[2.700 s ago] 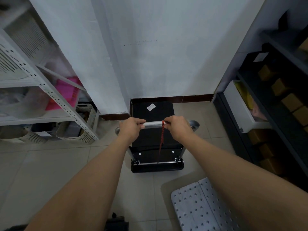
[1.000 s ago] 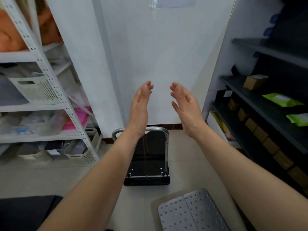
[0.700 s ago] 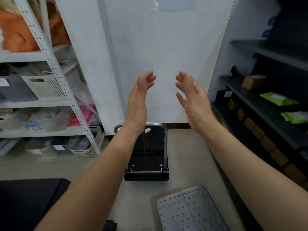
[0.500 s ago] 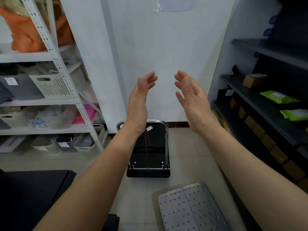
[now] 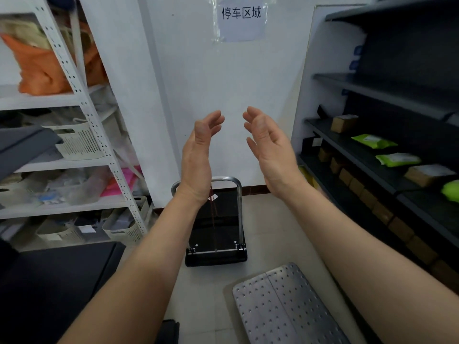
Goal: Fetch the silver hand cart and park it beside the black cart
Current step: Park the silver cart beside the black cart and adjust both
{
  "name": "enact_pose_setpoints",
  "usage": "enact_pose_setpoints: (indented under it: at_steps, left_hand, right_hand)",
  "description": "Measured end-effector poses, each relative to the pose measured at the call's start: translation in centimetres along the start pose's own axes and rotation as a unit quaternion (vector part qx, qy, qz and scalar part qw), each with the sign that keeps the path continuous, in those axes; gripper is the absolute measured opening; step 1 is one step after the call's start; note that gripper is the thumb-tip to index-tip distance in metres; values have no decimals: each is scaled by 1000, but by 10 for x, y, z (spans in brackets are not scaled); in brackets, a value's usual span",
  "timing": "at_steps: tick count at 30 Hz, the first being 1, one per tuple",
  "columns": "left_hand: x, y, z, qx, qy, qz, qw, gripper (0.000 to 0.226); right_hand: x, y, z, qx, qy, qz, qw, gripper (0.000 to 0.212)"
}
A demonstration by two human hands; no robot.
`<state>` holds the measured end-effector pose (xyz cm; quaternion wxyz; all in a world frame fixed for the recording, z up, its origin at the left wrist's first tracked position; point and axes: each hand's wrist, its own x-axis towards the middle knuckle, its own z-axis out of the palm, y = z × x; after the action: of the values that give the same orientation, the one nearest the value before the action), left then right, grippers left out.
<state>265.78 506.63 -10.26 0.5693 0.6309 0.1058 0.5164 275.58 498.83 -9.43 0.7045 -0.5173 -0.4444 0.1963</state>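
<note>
Storeroom wall (image 5: pixel 250 80), black cart (image 5: pixel 224 229) centre. Left hand (image 5: pixel 198 155), right hand (image 5: pixel 269 150) up, fingers relaxed, empty. Silver hand cart (image 5: pixel 280 306) lower right: fetch pending, needs gripping, rolling alongside.

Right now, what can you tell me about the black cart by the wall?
The black cart has a flat, dark deck and a shiny metal loop handle standing upright at its near end. A thin red cord hangs from the handle. It stands on the tiled floor by the white wall. Nothing holds it.
</note>
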Motion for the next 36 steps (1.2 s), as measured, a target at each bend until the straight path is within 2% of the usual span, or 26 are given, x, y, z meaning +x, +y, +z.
enact_pose_setpoints:
  at_steps: [11, 19, 24, 29, 36]
  left_hand:
    - [-97, 61, -2, -64, -23, 8, 998, 86]
    - [-142, 97, 18, -74, -43, 22, 996, 87]
    - [-162, 111, 26, -74, -45, 32, 996, 90]
    - [-186, 116, 54, -75, -48, 27, 996, 93]
    - [-220, 108, 133, -68, -47, 19, 996, 87]
  right_hand:
    - [-118, -62, 15, -55, 22, -15, 998, 73]
    - [-169, -94, 6, -71, 25, -28, 997, 93]
    - [-190, -104, -3, -72, 20, -37, 997, 83]
    - [-213, -111, -35, -60, 27, -32, 997, 71]
    - [-242, -127, -120, -55, 46, -18, 997, 66]
